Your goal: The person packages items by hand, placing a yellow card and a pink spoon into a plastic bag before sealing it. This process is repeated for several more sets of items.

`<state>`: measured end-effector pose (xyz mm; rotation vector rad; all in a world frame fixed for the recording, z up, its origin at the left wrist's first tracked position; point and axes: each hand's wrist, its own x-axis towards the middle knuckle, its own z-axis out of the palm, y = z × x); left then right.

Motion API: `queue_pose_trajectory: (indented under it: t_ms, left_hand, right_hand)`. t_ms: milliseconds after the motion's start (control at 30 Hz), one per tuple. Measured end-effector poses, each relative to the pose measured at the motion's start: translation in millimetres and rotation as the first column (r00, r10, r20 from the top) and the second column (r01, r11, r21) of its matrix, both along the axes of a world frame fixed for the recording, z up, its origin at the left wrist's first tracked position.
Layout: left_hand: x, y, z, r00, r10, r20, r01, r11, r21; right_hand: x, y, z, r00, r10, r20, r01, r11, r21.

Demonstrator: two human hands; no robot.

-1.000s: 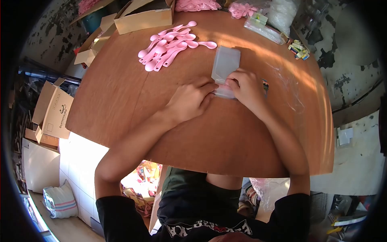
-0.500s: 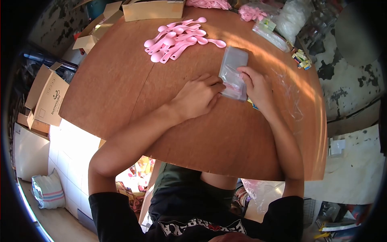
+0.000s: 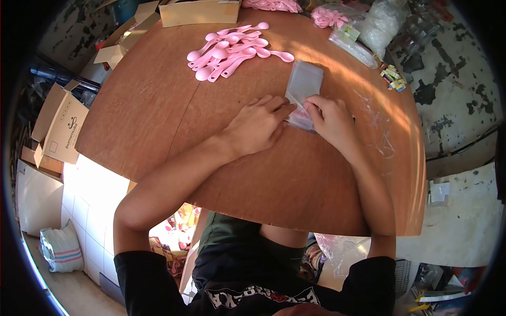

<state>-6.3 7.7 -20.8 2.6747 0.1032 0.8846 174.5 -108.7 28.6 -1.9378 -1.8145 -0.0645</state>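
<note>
A flat stack of clear plastic bags (image 3: 306,78) lies on the brown wooden table, with a pinkish strip showing near its lower end. At the left edge of the stack is my left hand (image 3: 262,120), its fingers bent and closed on the edge of a bag. My right hand (image 3: 331,119) covers the stack's right side, thumb and forefinger pinching the film of a bag. The two hands' fingertips are close together. Beyond them lies a pile of pink plastic spoons (image 3: 224,51).
Along the far edge of the table (image 3: 137,100) stands a cardboard box (image 3: 200,13). Pink items in bags (image 3: 329,18) and a bundle of clear plastic (image 3: 380,26) sit at the far right. Small yellow boxes (image 3: 393,78) lie near the right edge.
My right hand has moved left and slightly down over the bags, closer to my left hand. The small yellow-and-blue thing by my right wrist is now hidden. My left hand barely moved.
</note>
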Motion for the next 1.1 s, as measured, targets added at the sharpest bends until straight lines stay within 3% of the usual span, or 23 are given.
queue_pose_trajectory:
  t_ms: [67,167,267,367,567,700,767,1000,1100]
  left_hand:
    - [0,2,0,1.0,-0.016,0.001,0.016,1.0,-0.009]
    - [-4,-3,12,0.993,0.018,-0.118,-0.037,0.987,-0.159]
    - [-6,-8,19,0.994,0.028,-0.102,-0.049,0.976,-0.212]
    - [-1,-3,8,0.999,-0.003,0.042,0.006,0.998,-0.069]
    - [-1,-1,5,0.998,-0.006,-0.06,0.006,1.0,-0.015]
    - [-1,1,2,0.999,-0.021,-0.042,0.021,1.0,-0.009]
    - [0,2,1,0.998,-0.03,-0.047,0.031,0.999,0.021]
    - [-7,-7,17,0.997,0.023,-0.079,-0.028,0.998,-0.062]
    - [-4,-4,12,0.999,-0.043,-0.006,0.043,0.997,-0.063]
  right_hand:
    - [-4,1,-2,0.985,-0.081,-0.152,0.089,0.995,0.046]
    - [1,1,-5,0.982,-0.071,-0.176,0.08,0.996,0.049]
    - [6,2,-8,0.977,-0.043,-0.208,0.055,0.997,0.053]
    - [11,2,-13,0.984,-0.008,-0.178,0.022,0.997,0.076]
    - [9,0,7,0.953,-0.163,-0.255,0.132,0.982,-0.137]
    - [13,0,2,0.918,-0.157,-0.364,0.147,0.988,-0.055]
    - [15,0,-1,0.91,-0.054,-0.41,0.107,0.988,0.109]
    - [10,1,-2,0.898,-0.098,-0.429,0.133,0.99,0.053]
    - [10,2,-6,0.889,-0.104,-0.446,0.139,0.989,0.047]
